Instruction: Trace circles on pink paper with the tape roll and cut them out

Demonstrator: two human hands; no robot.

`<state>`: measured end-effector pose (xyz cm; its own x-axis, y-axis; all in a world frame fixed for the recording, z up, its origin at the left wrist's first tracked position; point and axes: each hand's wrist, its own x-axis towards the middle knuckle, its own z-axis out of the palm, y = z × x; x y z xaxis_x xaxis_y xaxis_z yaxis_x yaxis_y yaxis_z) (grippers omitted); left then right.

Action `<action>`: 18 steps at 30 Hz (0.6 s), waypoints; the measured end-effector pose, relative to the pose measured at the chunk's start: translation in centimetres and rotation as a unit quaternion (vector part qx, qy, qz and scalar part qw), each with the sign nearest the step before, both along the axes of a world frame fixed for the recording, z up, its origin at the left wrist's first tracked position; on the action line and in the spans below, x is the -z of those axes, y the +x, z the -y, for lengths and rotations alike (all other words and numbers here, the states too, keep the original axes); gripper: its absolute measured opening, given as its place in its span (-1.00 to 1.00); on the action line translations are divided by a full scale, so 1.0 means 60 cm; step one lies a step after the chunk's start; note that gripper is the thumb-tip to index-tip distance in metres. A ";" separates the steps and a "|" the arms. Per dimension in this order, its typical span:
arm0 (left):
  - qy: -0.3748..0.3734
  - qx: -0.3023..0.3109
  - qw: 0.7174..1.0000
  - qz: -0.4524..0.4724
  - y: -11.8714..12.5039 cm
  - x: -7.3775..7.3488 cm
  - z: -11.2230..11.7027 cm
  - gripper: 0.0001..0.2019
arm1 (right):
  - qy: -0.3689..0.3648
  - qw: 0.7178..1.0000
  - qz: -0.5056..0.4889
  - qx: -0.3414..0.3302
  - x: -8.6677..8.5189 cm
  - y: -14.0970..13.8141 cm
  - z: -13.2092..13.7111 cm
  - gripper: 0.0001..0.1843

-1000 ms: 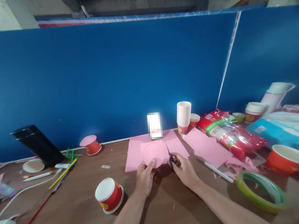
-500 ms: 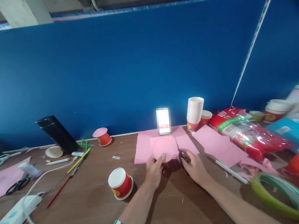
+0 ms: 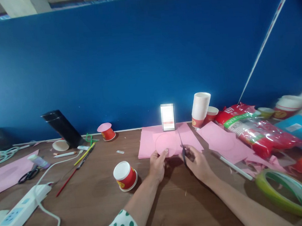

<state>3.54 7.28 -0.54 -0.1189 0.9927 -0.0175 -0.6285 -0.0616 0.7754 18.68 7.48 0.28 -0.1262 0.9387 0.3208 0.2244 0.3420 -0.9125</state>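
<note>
Between thumb and fingers, my left hand pinches the near edge of a round piece of pink paper. To its right, my right hand is closed on the dark handles of a pair of scissors. The thin blades point away from me, beside the disc's right side. Behind and beneath lies a stack of pink paper sheets. A red and white paper cup rests upside down left of my left forearm.
At the right are stacked paper cups, pink paper scraps, a red plastic package, a white pen and a tape roll. Leftward lie a black bottle, a pink-topped cup and a power strip.
The view has shifted slightly, so the table's things appear a little farther right and higher. Both hands keep their holds on the paper disc and scissors.
</note>
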 end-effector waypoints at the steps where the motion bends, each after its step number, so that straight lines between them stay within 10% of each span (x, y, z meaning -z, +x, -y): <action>1: 0.000 0.001 1.000 0.003 0.000 -0.001 0.000 -0.72 | -0.004 1.000 -0.005 -0.007 0.001 -0.001 0.001 -0.60; 18: -0.027 -0.026 0.999 0.003 0.001 -0.012 0.004 -0.67 | -0.051 0.996 -0.072 -0.028 0.007 -0.006 -0.001 -0.59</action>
